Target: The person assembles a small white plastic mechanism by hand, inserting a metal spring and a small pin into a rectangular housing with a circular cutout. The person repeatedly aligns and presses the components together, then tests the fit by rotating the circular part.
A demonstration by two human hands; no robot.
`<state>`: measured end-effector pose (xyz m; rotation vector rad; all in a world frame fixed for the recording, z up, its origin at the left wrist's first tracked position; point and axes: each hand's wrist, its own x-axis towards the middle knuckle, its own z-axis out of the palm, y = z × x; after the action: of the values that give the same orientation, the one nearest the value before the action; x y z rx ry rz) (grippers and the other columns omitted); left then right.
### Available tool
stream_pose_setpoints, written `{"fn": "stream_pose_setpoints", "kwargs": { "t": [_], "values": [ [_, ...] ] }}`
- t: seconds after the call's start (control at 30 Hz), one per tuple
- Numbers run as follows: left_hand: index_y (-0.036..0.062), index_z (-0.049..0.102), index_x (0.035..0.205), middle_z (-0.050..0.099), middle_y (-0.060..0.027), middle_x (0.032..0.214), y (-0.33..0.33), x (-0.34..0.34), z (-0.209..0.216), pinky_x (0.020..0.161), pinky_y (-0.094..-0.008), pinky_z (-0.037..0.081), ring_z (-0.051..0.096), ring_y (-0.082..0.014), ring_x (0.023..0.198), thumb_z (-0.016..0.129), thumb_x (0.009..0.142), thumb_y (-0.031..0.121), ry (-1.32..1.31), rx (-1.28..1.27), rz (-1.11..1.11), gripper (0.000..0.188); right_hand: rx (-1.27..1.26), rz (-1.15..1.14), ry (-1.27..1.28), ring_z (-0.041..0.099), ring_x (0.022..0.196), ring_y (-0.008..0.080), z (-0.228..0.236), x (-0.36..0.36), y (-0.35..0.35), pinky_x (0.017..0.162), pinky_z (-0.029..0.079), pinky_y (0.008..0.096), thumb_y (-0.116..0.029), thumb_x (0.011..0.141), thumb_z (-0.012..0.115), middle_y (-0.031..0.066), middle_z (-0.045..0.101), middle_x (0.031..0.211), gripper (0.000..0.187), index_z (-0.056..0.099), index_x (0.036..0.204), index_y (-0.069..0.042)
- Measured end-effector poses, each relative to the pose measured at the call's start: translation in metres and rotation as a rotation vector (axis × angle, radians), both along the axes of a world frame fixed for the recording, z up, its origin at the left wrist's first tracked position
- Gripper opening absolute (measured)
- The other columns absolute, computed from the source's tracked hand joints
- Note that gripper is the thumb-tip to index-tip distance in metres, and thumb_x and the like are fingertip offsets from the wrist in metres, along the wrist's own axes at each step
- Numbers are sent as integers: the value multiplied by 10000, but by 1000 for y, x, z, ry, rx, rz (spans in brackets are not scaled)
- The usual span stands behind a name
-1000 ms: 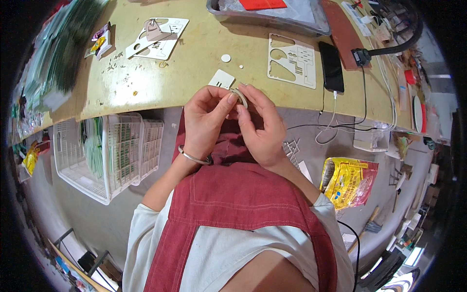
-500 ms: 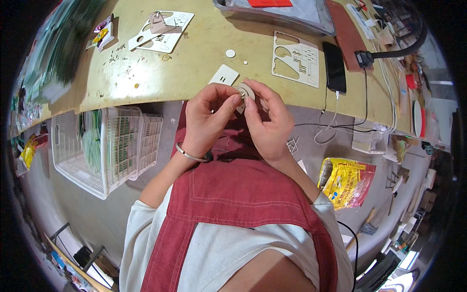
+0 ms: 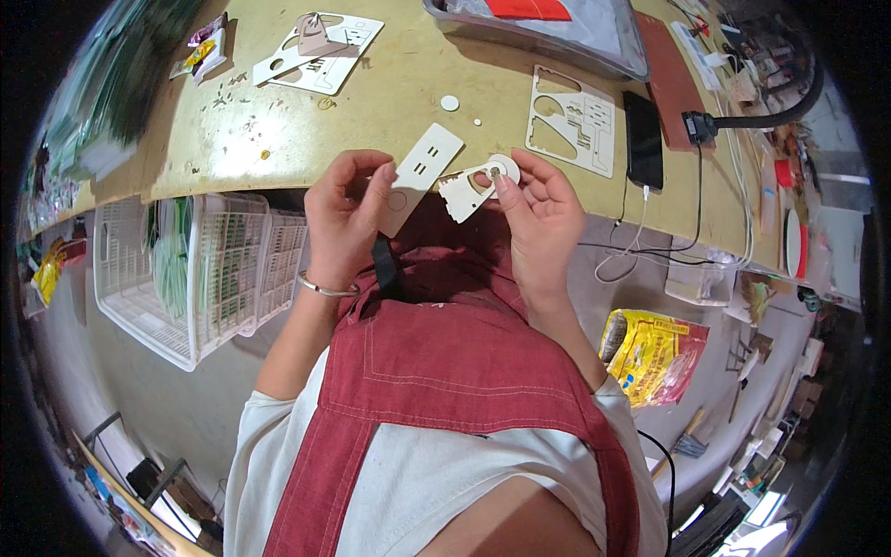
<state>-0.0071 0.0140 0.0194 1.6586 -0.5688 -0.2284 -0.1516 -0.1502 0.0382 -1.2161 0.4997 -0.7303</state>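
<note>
My right hand (image 3: 541, 213) pinches a pale, fan-shaped cut-out piece (image 3: 461, 200), thin as plywood, with a round disc (image 3: 510, 168) at its top by my thumb and fingers. The piece hangs tilted over the table's front edge. To the left, my left hand (image 3: 348, 213) is raised with thumb and index fingertip close together; whether anything small is between them cannot be made out. Right beside those fingertips lies a pale rectangular board (image 3: 425, 176) with paired slots and a circle outline, its near end jutting past the table edge.
Cut-out sheets (image 3: 574, 121) and a phone (image 3: 642, 139) with a cable lie to the right. More cut pieces (image 3: 320, 56) are at the far left, a metal tray (image 3: 548, 37) at the back. A small white disc (image 3: 449, 103) lies mid-table. White crates (image 3: 195, 278) stand below.
My hands have parted: the left has let go of the fan-shaped piece and moved left, the right has moved right with it. The rectangular board is now more exposed.
</note>
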Motion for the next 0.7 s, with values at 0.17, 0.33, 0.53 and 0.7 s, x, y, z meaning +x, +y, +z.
{"fn": "stream_pose_setpoints", "kwargs": {
  "t": [0.17,0.33,0.53,0.7],
  "values": [
    [6,741,1097,718,-64,878,8,7,4,672,-277,525,641,-120,716,771,987,61,-242,173,23,127,45,-13,15,769,1059,212,-1,1,-2,841,628,289,26,1044,687,170,744,1191,351,580,1375,79],
    [17,667,1295,709,-99,1145,3,-4,16,843,-319,560,679,-192,935,850,926,120,-234,133,-262,425,63,-24,3,772,1058,219,1,2,0,840,641,303,27,1048,674,168,740,1203,360,565,1389,68],
    [39,583,1431,646,-129,1230,-15,-20,24,907,-376,584,683,-254,1018,974,776,183,-225,46,-396,776,225,-20,-21,774,1063,240,4,0,-1,835,674,352,27,1056,644,176,736,1230,359,557,1403,55],
    [28,603,1411,657,-111,1179,-17,-18,20,879,-358,594,698,-240,982,972,781,172,-344,70,-389,744,237,6,-18,772,1069,243,5,-3,0,845,677,355,34,1057,627,172,731,1243,370,552,1419,48]
  ]
}}
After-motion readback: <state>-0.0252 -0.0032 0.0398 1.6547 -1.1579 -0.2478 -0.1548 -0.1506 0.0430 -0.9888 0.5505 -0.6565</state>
